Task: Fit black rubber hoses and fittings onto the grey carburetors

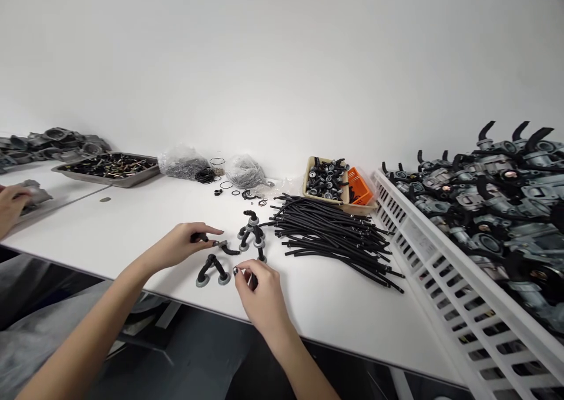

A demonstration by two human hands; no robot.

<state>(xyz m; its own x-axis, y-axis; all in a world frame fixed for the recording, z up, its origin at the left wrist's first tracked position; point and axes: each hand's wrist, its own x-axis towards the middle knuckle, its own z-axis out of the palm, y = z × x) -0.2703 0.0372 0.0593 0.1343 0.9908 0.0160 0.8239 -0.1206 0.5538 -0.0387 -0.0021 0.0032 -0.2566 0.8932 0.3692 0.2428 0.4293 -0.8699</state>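
Black elbow (230, 250) is between left hand (183, 244), grip unclear, and right hand (263, 291), curled around black piece (253, 281).

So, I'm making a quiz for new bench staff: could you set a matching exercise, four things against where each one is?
1. black tubes
2. white crate
3. cream tub
4. left hand

A. just left of the orange basket
B. far right, heaped with metal parts
C. at a curved black fitting
D. piled on the white table

Pairs: 1-D; 2-B; 3-A; 4-C
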